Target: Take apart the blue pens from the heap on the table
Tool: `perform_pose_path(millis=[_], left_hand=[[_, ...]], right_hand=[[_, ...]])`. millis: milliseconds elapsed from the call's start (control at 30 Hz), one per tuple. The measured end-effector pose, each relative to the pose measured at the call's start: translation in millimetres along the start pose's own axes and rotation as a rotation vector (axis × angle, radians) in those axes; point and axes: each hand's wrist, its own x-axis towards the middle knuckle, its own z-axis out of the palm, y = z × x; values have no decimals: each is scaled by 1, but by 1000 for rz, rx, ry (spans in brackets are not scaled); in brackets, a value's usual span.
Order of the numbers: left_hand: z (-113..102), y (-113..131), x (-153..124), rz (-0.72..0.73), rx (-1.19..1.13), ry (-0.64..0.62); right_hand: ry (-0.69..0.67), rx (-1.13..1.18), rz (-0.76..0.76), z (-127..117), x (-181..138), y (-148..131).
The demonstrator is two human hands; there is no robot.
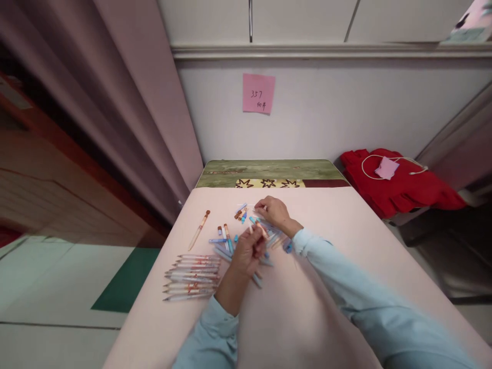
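Left hand point(248, 250) is closed around a pen piece point(262, 229) with a brown top, which is held up above the middle of the desk point(277, 323). Right hand point(273, 210) is placed just beyond it, with narrow fingertips near the small caps point(239, 214); whether something thin is pinched there, it cannot be told. To the left, a row of pens point(192, 277) is laid side by side, tips pointed left, and these seem to be done. One brown-topped pen point(199, 230) is laid apart, beyond the row; it may be complete also. Around and below the hands, loose parts point(223, 251), many of them blue, are spread in a mixed pile, partly hidden. A fair share is judged done, but many pieces are left loose.
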Motion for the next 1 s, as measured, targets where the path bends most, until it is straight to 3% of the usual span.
perform_pose_path(millis=[200,367,567,800,1000], left_hand=[[4,-11,-4,-90,-2,-55],[1,-10,-2,-88,0,-99],[-1,-10,-3,-108,-24,-79],[-2,-4,1,-86,-108,-1],[5,-16,-5,-166,89,-176]], right_hand=[[-67,-81,25,36,30,-12],[-112,-126,-9,45,31,-9],[-135,-151,-107,28,28,-2],[-4,-65,-94,1,-9,9],[9,-25,-38,-1,-21,20]])
